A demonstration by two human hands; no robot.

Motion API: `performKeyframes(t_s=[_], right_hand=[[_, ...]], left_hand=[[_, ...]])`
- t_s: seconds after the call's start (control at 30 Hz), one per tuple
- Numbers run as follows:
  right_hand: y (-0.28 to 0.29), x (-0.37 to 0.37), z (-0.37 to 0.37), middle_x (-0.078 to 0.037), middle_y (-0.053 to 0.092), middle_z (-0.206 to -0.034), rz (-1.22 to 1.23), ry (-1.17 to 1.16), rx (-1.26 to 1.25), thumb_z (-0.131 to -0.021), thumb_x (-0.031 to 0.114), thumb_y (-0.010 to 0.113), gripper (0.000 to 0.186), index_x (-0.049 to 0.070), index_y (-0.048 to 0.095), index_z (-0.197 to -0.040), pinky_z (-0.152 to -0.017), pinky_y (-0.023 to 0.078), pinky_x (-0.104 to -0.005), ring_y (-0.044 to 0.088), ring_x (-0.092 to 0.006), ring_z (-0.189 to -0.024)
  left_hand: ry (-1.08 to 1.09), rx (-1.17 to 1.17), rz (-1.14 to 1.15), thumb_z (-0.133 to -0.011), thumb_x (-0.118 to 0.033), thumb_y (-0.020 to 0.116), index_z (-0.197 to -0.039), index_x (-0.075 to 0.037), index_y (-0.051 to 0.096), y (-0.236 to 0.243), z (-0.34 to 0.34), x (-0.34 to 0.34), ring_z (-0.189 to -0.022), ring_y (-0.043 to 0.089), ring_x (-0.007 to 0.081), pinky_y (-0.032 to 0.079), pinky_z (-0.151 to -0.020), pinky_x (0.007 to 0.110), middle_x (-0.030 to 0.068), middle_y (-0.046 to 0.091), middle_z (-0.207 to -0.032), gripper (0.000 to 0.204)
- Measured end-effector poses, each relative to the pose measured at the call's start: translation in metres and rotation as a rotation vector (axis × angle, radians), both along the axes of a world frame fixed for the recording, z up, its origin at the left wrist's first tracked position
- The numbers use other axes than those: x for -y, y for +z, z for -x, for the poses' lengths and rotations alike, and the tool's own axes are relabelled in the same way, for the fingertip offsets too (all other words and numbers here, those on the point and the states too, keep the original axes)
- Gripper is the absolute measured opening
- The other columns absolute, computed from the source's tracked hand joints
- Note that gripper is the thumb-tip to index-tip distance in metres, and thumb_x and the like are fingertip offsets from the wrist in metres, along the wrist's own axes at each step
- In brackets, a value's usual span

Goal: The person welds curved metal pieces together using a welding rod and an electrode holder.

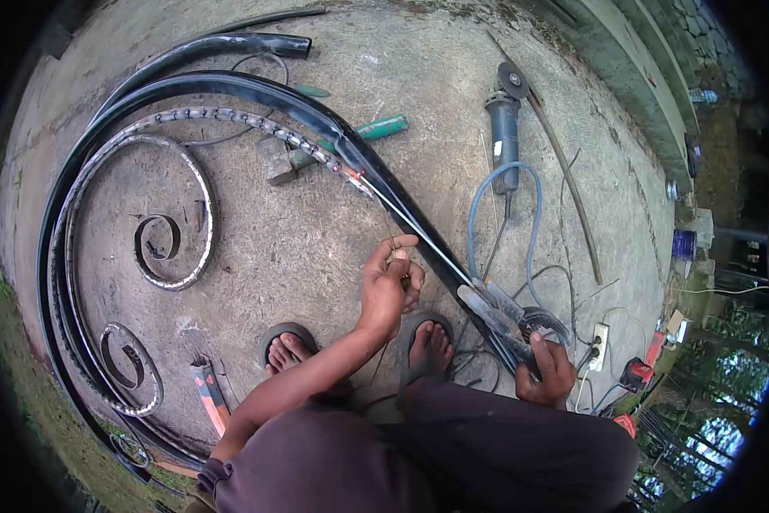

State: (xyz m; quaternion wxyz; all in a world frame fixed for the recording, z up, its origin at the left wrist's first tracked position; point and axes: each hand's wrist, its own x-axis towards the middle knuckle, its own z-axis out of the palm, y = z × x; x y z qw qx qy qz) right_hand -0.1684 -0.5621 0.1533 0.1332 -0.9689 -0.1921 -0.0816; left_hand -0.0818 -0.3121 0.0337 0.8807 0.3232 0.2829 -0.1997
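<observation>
My left hand (387, 286) is beside the curved black pipe (384, 184), fingers bent and apart, the index fingertip near the pipe's edge; I see nothing clearly held. A long thin pale rod (410, 222) lies along the pipe, with an orange glow or mark at its upper end by the scrolled metal bars (194, 248). Their outer bar carries a row of short dark segments. My right hand (547, 372) is closed on a dark and grey tool (508, 316) at the rod's lower end; its exact shape is hard to make out.
An angle grinder (504, 128) with blue cord, a brown bar (564, 179), a hammer (278, 162) and a green tube (383, 126) lie on concrete. A white power strip (598, 346) and red-black tool (636, 374) are at right. My sandalled feet (286, 346) are below.
</observation>
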Motion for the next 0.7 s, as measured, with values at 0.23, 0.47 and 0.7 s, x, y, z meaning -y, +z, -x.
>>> performKeyframes(t_s=[0.23, 0.47, 0.7], right_hand=[[-0.001, 0.001, 0.002, -0.013, 0.061, -0.087, 0.018, -0.023, -0.007, -0.06, 0.0, 0.068, 0.063, 0.009, 0.067, -0.122, -0.052, 0.051, -0.0362, 0.063, -0.0256, -0.065], [0.004, 0.002, 0.002, -0.017, 0.064, -0.091, 0.017, 0.014, 0.004, -0.061, -0.003, 0.066, 0.067, 0.006, 0.062, -0.128, -0.058, 0.053, -0.0369, 0.065, -0.0294, -0.067], [0.002, 0.0, 0.004, -0.015, 0.062, -0.09, 0.037, -0.024, -0.022, -0.06, -0.002, 0.068, 0.065, 0.009, 0.065, -0.124, -0.055, 0.052, -0.0364, 0.064, -0.0272, -0.066]], left_hand=[[-0.003, -0.01, -0.022, -0.105, -0.016, 0.042, -0.124, -0.007, 0.051, 0.003, -0.002, -0.001, -0.042, 0.032, 0.0075, 0.025, -0.038, 0.023, 0.0039, 0.052, -0.066, 0.023], [-0.024, 0.006, 0.014, -0.105, -0.016, 0.041, -0.126, -0.006, 0.049, 0.002, -0.003, 0.0, -0.044, 0.035, 0.0074, 0.027, -0.04, 0.024, 0.0034, 0.053, -0.065, 0.025], [-0.029, -0.008, -0.009, -0.105, -0.017, 0.042, -0.125, -0.006, 0.05, 0.003, -0.002, -0.001, -0.043, 0.033, 0.0074, 0.026, -0.039, 0.024, 0.0037, 0.052, -0.065, 0.024]])
